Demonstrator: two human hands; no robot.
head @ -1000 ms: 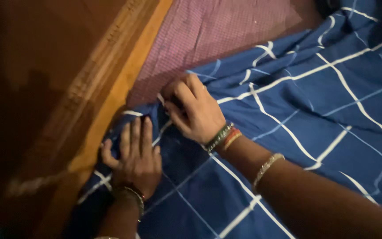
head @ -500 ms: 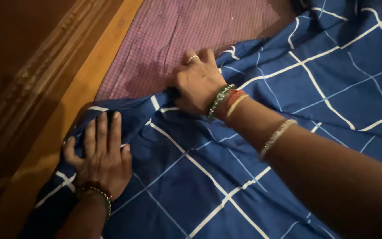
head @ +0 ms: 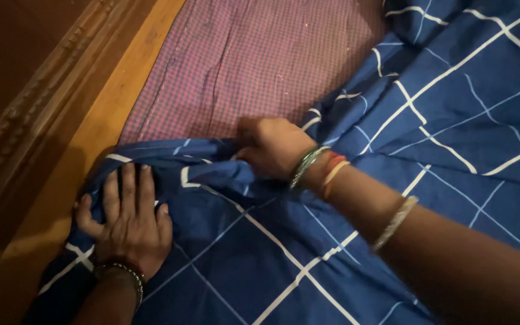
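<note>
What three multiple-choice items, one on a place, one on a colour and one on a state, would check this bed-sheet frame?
1. Where does the left hand lie?
A. Flat on the blue sheet near the wooden bed frame
B. On the bare checked mattress
C. In the air above the bed

2. What colour are the sheet's grid lines?
A. Red
B. White
C. Yellow

3. How is the right hand?
A. Spread flat
B. Off the cloth
C. Closed on a bunched fold of the sheet

Answers: 1 A, its palm and fingers press the sheet by the frame; 2 B, white lines cross the blue; 3 C, its fingers curl into gathered cloth.
</note>
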